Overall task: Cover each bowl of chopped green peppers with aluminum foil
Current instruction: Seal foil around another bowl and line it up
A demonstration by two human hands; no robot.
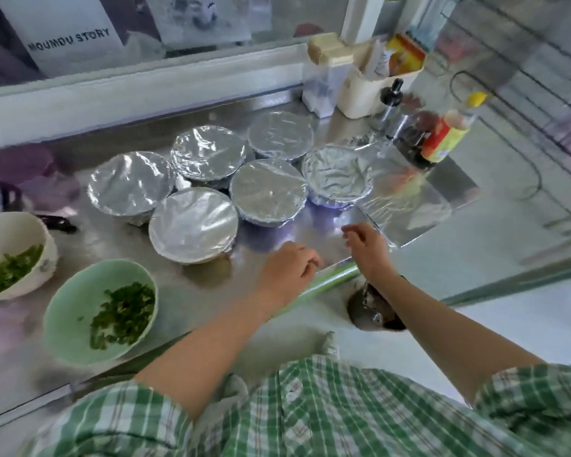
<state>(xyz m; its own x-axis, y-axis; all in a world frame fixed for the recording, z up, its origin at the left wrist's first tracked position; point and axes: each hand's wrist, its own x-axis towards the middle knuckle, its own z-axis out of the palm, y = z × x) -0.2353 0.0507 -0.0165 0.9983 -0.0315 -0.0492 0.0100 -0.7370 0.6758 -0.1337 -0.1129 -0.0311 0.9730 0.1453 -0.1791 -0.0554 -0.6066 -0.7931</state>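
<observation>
Left hand (287, 272): curling onto the roll (333, 281), pinning it so the sheet (409, 199) is lying flat.
Right hand (365, 247): hovering, loosely curled, above the sheet's edge; grip unclear.
Bowls: six foiled (193, 222); green bowl (70, 301) and white bowl (10, 229) waiting uncovered, left.

Bright, diffuse daylight fills the scene. Where the left hand (290, 272) grips the green roll of aluminium foil (330, 280), white-violet glare burns on the shiny steel counter (314, 225) just beyond it. The crinkled round foil covers (195, 225) further back glint, with soft shadows beneath them. Far right of the grip everything smears with motion blur, and straight edges bow toward the frame's borders.
</observation>
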